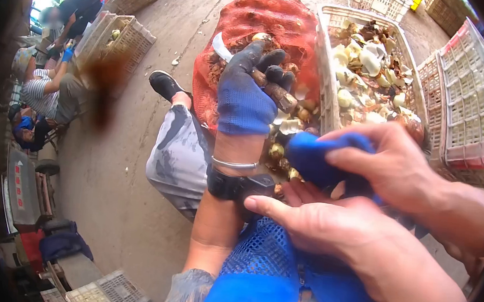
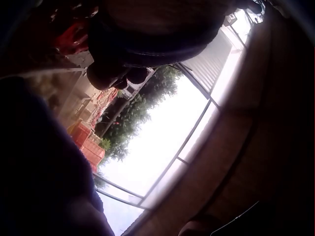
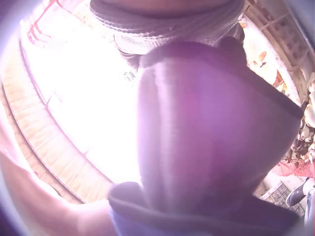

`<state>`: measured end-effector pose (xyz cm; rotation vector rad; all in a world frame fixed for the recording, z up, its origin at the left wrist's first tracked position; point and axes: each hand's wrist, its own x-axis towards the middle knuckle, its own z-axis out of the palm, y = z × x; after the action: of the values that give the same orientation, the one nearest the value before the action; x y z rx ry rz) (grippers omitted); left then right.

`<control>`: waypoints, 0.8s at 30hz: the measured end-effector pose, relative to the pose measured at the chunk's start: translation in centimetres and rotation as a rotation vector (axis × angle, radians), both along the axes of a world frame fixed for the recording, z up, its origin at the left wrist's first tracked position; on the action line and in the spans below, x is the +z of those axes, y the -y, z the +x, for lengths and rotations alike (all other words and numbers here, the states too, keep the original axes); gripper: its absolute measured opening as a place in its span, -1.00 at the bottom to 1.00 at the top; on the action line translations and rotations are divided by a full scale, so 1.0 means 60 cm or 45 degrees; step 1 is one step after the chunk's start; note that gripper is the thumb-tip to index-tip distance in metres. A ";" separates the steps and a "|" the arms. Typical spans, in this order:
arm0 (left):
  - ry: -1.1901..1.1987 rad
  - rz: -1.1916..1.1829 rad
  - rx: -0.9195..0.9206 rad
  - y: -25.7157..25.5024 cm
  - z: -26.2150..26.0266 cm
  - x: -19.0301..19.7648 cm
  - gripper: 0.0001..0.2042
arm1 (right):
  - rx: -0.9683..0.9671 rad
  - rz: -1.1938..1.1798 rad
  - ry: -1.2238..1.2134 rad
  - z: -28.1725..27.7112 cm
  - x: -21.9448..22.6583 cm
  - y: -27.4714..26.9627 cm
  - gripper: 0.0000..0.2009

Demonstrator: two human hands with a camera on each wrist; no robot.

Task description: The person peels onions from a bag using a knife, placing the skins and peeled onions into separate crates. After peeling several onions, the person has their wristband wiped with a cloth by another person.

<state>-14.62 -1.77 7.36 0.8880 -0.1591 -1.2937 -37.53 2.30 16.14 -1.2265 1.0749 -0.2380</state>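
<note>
My left hand [image 1: 250, 91], in a blue glove with dark fingers, grips a knife with a brown wooden handle [image 1: 281, 98]; its pale blade [image 1: 222, 47] sticks out to the left. It is over a red mesh bag [image 1: 265, 15] with brown bulbs [image 1: 276, 151]. A bare hand of another person [image 1: 380, 154] pinches blue glove fabric [image 1: 316, 157], and a second bare hand [image 1: 327, 224] lies just below. In the right wrist view, blurred purple-looking fabric [image 3: 211, 128] fills the middle, with a bare arm [image 3: 44, 201] at lower left. My right hand's fingers are hidden.
A white crate [image 1: 325, 66] with pale peeled pieces and brown skins stands beside the bag. More crates [image 1: 468, 102] are stacked at the right. My left shoe [image 1: 166, 85] is left of the bag. Other people [image 1: 46, 85] sit at the far left, near a wheeled cart [image 1: 23, 189].
</note>
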 end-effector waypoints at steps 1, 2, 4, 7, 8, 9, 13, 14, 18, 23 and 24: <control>0.026 0.045 -0.018 0.000 0.000 0.004 -0.73 | 0.084 -0.001 0.017 0.010 -0.021 -0.007 -0.72; 0.021 0.043 -0.016 0.003 0.000 0.000 -0.73 | 0.185 -0.088 0.026 0.021 -0.029 -0.012 -0.69; -0.039 0.028 0.015 0.014 0.003 -0.006 -0.75 | 0.296 -0.043 0.093 0.044 -0.033 -0.018 -0.68; -0.001 0.023 -0.023 0.013 0.002 0.005 -0.74 | 0.365 -0.171 0.203 0.062 -0.043 -0.018 -0.70; -0.001 0.011 -0.027 0.016 0.003 0.008 -0.74 | 0.475 -0.439 0.210 0.064 -0.043 -0.015 -0.70; -0.012 0.005 -0.028 0.017 0.004 0.010 -0.75 | 0.585 -0.705 0.215 0.065 -0.043 -0.013 -0.68; 0.033 -0.007 -0.091 0.015 0.006 0.015 -0.74 | 0.599 -0.842 0.323 0.046 -0.033 -0.018 -0.70; 0.032 -0.007 -0.092 0.016 0.003 0.012 -0.74 | 0.591 -0.849 0.307 0.043 -0.032 -0.020 -0.71; -0.007 -0.070 -0.131 0.015 -0.005 0.001 -0.68 | 0.595 -0.948 0.210 0.034 -0.027 -0.028 -0.71; 0.077 -0.085 -0.172 0.014 -0.006 0.011 -0.71 | 0.516 -0.916 0.176 0.042 -0.026 -0.039 -0.71; 0.051 -0.065 -0.131 0.010 -0.014 0.022 -0.73 | 0.519 -0.917 0.176 0.043 -0.027 -0.040 -0.71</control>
<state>-15.48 -2.40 8.66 0.8716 -0.2712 -1.3618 -34.98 4.68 14.54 -2.0079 0.6003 -0.4057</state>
